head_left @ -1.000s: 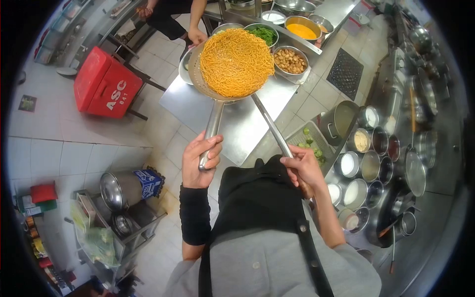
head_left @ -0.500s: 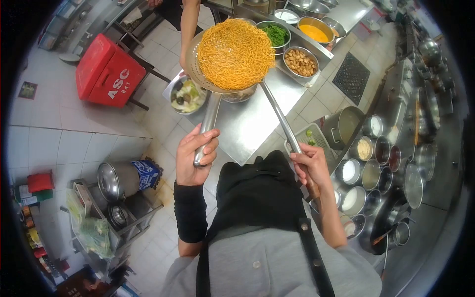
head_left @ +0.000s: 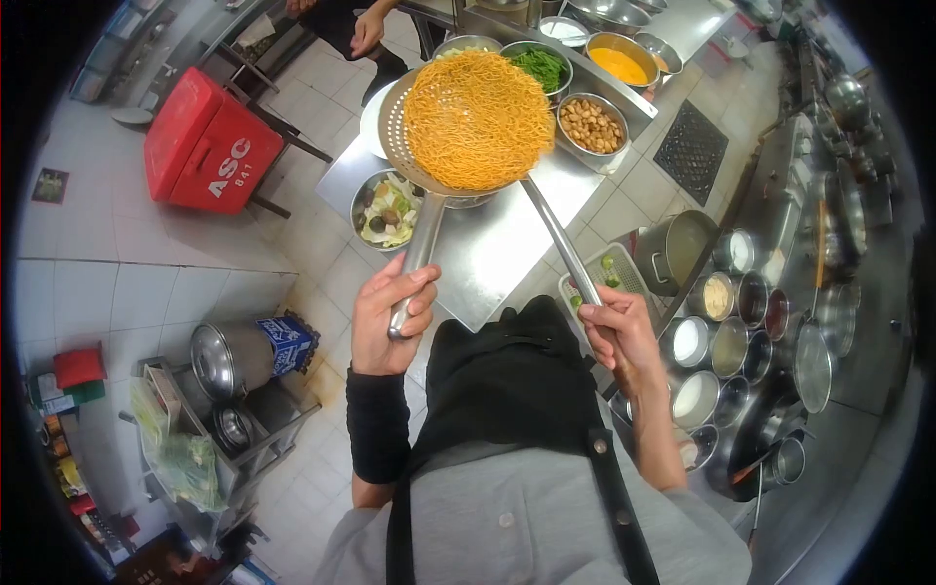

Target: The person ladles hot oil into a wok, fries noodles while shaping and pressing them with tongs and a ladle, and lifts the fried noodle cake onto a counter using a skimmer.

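Note:
My left hand (head_left: 392, 317) is wrapped round the metal handle of a perforated strainer (head_left: 395, 127). A round cake of golden noodles (head_left: 478, 119) lies in the strainer, over the steel table. In my right hand (head_left: 624, 331) is a long-handled utensil (head_left: 561, 234), whose far end reaches under the right side of the noodles and is hidden there. Left of the strainer handle, a metal bowl of cut vegetables (head_left: 386, 211) rests on the table.
Bowls of brown cubes (head_left: 591, 125), chopped greens (head_left: 538, 70) and orange liquid (head_left: 622, 60) stand beyond the noodles. A co-worker's hand (head_left: 367, 33) shows at the top. A red box (head_left: 210, 146) is at left, seasoning containers (head_left: 729, 346) at right.
The co-worker's hand has drawn back from beside the strainer. The vegetable bowl now sits slightly further right and lower in view. Strainer and noodles have shifted slightly; my grips are unchanged.

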{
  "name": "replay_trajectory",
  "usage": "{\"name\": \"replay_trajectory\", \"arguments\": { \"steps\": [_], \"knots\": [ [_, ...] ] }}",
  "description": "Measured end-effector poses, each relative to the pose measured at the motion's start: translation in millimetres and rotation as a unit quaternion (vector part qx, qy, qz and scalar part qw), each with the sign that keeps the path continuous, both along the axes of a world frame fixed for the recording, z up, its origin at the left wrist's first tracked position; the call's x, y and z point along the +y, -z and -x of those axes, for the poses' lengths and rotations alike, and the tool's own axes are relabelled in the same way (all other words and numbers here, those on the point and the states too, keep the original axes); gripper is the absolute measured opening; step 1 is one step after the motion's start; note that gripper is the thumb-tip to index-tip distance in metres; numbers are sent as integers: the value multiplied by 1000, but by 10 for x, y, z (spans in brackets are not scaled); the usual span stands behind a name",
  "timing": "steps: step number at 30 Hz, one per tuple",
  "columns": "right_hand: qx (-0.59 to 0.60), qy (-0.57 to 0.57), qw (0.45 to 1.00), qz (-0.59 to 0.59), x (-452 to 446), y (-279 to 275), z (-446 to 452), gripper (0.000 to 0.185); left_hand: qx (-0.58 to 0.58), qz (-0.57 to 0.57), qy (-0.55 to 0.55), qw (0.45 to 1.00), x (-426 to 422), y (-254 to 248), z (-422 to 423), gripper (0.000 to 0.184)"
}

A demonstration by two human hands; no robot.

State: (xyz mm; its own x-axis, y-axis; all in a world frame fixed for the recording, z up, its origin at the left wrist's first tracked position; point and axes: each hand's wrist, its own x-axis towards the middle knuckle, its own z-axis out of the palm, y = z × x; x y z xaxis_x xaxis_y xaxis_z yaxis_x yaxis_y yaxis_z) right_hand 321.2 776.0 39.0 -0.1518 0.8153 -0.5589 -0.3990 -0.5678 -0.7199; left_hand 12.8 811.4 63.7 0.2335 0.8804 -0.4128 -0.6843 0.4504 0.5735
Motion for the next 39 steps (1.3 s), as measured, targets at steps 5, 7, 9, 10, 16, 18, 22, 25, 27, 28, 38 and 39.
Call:
{"name": "replay_trajectory", "arguments": {
  "steps": [5,7,9,10,16,18,22,25,27,28,38,39],
  "knots": [
    [11,1,1000,-17,266,-24,164,39,124,-22,-41,991,225,-1,130,37],
    [0,-19,999,-45,497,110,222,30,176,-38,-50,982,394,17,217,32],
    [6,-28,997,-65,758,188,304,19,220,-64,-49,972,612,85,321,26],
    [16,-26,997,-71,891,197,367,14,254,-69,-58,963,724,117,362,17],
    [-5,-41,995,-93,1567,518,697,10,381,-72,-44,920,1336,323,550,18],
    [-22,-43,994,-102,1667,577,771,12,412,-73,-54,906,1441,338,515,19],
    [-59,-60,990,-110,1732,682,877,14,461,-85,-71,880,1595,551,564,23],
    [-106,-77,985,-108,1689,623,930,12,526,-117,-81,839,1639,601,539,16],
    [-149,-89,979,-103,1667,548,961,12,561,-121,-84,814,1719,720,600,30],
    [-185,-99,970,-121,1680,532,976,12,578,-125,-86,802,1778,798,639,36],
    [-502,-156,777,-346,1856,855,1046,24,663,-203,-162,702,2078,1603,1042,48],
    [-520,-162,754,-368,1877,887,1048,28,651,-200,-166,713,2057,1598,1035,49]
  ]
}}
